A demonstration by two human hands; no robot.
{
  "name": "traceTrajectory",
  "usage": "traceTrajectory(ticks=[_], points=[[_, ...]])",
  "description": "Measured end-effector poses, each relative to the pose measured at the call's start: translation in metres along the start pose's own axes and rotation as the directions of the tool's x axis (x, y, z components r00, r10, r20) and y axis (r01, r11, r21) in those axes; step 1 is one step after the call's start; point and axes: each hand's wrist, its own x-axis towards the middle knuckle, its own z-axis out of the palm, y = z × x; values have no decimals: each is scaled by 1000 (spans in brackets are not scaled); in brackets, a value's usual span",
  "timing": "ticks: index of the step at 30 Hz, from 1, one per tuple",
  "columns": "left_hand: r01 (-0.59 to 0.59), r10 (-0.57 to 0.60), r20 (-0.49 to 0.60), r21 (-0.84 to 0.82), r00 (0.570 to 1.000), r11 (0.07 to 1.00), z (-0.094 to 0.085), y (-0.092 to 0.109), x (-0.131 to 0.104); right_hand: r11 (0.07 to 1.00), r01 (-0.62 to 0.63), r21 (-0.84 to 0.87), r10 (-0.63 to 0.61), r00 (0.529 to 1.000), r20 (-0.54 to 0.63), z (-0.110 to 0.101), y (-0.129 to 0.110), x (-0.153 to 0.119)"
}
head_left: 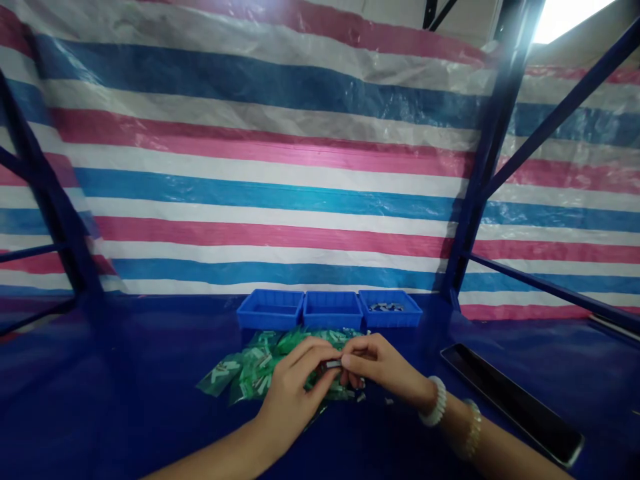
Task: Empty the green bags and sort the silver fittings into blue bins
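Observation:
My left hand point(300, 380) pinches one end of a small grey metallic piece point(333, 364) between thumb and fingers. My right hand point(373, 360) meets it from the other side, its thumb and fingertips closed at the piece's right end. The piece's exact kind is too small to make out. Under and behind both hands lies a heap of green-tinted clear plastic bags point(260, 363) with small pale pieces in them. A few loose small pieces point(361, 397) lie on the blue table just below my right hand.
Three blue plastic bins stand in a row behind the bags: a left bin point(270, 323), a middle bin point(333, 322) and a right bin point(417, 312) holding small metallic pieces. A dark phone-like slab point(510, 400) lies at right. Blue metal posts point(475, 200) frame a striped sheet point(280, 153).

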Motion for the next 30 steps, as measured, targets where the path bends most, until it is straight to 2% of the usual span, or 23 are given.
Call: traceTrajectory(ticks=[3,6,8,10,13,17,20,22,25,27,30], points=[[35,-36,-32,-39,999,999,1,-1,0,998,3,62,0,999,-53,4,3,0],[95,-102,-60,-110,993,989,2,-2,0,998,39,52,-32,990,-140,4,3,0],[197,-210,-60,-177,976,964,3,-3,-1,992,117,-40,-122,967,-222,4,1,-1],[319,-332,-18,-231,943,919,4,-3,-1,951,216,-219,-272,924,-269,4,-3,-4],[479,-468,109,-291,877,828,5,0,-1,810,352,-470,-480,858,-184,7,-6,-8],[617,-552,280,-424,786,663,7,4,0,664,478,-575,-584,812,2,10,-6,-11],[644,-607,251,-461,754,610,7,5,-1,630,480,-610,-597,802,13,9,-7,-11],[623,-627,173,-469,760,626,6,5,-2,660,429,-617,-577,815,-51,8,-7,-10],[558,-586,82,-435,806,706,3,6,-3,780,319,-539,-481,856,-190,5,-6,-9],[493,-510,62,-378,858,783,2,9,-4,888,258,-381,-366,898,-245,4,-3,-7],[337,-338,55,-322,940,885,2,11,-6,982,170,-83,-184,959,-216,6,3,-3]])
